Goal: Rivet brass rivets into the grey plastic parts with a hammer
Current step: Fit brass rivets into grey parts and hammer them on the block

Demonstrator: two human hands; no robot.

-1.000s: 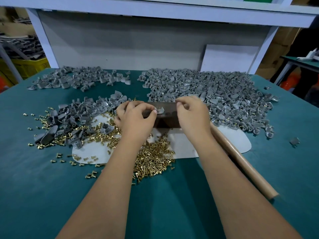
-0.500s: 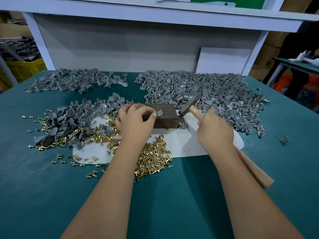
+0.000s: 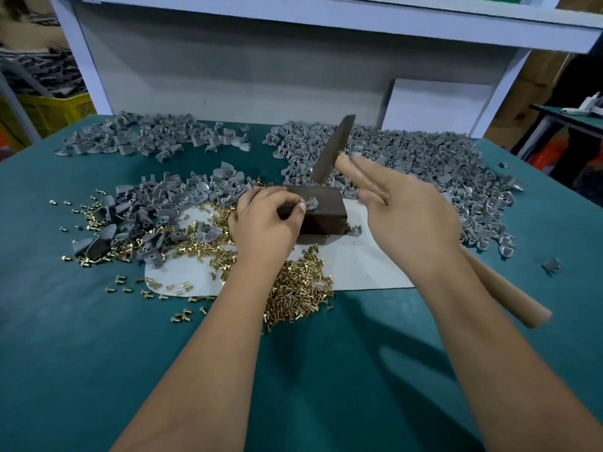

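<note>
Head view: teal cloth-covered desk (image 3: 98,370) under a white shelf frame (image 3: 326,17). At centre, a dark brown rectangular metal block (image 3: 321,212) stands on a white oval mat (image 3: 365,269). Left hand (image 3: 264,223) rests against the block's left side, grip clamped between thumb and fingertips on one small grey plastic part (image 3: 311,203) lying on the block's top face. Right hand (image 3: 408,216), grip curled round the pale wooden handle of a hammer (image 3: 332,151), index finger straight along the handle; the dark steel head is raised, tilted, above and behind the block. Loose brass rivets (image 3: 297,288) heaped on the mat's near edge, others scattered left. Grey plastic parts in three lots: near left pile (image 3: 156,207), far left pile (image 3: 153,138), large far right pile (image 3: 424,164). Yellow crate (image 3: 52,109) beyond the desk, left.
</note>
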